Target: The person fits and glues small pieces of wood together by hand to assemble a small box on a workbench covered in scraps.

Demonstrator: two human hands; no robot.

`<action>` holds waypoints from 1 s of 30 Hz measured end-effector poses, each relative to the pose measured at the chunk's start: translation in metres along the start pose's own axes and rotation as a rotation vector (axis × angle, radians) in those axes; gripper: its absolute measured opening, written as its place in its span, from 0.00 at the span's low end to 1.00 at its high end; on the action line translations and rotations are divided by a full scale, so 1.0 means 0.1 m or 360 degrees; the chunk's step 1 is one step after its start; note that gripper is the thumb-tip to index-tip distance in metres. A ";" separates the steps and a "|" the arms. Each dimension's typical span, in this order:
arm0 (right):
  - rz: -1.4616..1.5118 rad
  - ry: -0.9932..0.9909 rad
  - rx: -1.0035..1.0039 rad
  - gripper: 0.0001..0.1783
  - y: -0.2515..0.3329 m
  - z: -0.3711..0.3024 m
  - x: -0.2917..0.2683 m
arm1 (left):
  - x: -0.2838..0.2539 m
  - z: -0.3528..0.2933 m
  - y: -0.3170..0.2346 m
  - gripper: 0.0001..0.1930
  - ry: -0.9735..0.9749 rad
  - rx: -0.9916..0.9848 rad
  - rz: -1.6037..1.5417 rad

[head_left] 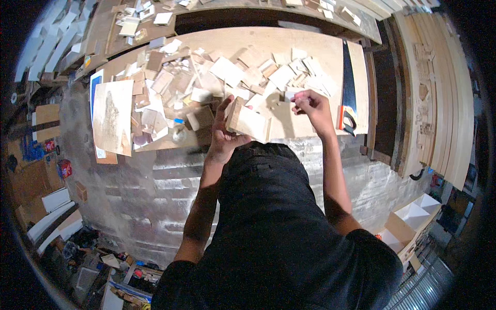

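Note:
My left hand (223,138) grips a pale wooden block (250,123) at the near edge of the workbench, thumb below and fingers behind it. The block is tilted, its broad light face turned up. To the right, my right hand (316,109) is closed in a pinch over the bench top. Something small and pinkish shows at its fingertips, too little of it to name. A small whitish piece (290,95) lies just left of those fingers; whether they touch it I cannot tell.
Wood offcuts (227,72) are heaped over the workbench (320,44). At its right lies a handsaw (349,82) with an orange and black handle. A stained thin board (114,116) overhangs the left end. Long planks (439,93) are stacked at far right.

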State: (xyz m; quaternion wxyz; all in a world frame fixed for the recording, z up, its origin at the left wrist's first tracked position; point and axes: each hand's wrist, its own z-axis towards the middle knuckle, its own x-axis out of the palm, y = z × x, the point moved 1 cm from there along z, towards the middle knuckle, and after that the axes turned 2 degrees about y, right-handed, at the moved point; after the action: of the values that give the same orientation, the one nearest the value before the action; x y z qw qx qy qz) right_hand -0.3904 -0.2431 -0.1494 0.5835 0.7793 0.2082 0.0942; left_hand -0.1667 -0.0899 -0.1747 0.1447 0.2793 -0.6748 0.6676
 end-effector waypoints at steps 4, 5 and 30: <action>0.0049 0.0385 0.0090 0.13 -0.16 0.09 -0.41 | 0.26 0.04 0.49 0.52 0.0080 -0.0080 -0.0235; -0.0157 0.0474 0.0032 0.14 -0.15 0.11 -0.43 | 0.30 0.04 0.60 0.52 0.0096 -0.0105 -0.0221; -0.1998 0.1235 -0.0422 0.32 -0.08 -0.02 -0.23 | 0.66 -0.04 1.27 0.57 0.0023 -0.0088 0.0433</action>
State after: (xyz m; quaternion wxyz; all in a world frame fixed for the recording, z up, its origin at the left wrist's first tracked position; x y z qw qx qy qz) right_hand -0.4131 -0.2497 -0.1543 0.5013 0.3479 0.7914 0.0358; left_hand -0.2926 -0.1044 -0.2412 0.0652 0.1762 -0.7236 0.6642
